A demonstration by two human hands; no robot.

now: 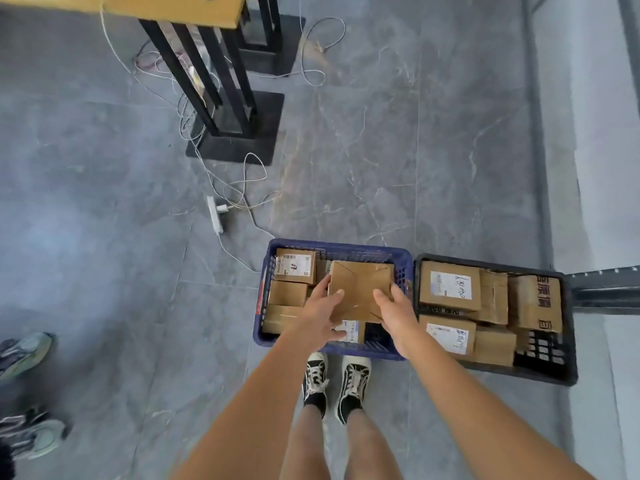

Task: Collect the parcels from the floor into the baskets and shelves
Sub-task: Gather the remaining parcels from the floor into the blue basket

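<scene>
- both hands, left [320, 311] & right [398, 315], grip box [358, 292] by its near edge, over blue basket [263, 289]
- black basket [569, 327] touching on right
- bare floor [104, 202] to left

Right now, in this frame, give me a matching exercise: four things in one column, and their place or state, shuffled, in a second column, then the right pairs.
Things:
1. plain cardboard parcel
2. blue basket
3. black basket
4. power strip

Place or state:
A. lies on the floor among white cables
B. held by the left hand and the right hand
C. stands right of the other basket, holding labelled parcels
D. on the floor directly in front of the person's shoes

Pairs: 1-B, 2-D, 3-C, 4-A
</scene>
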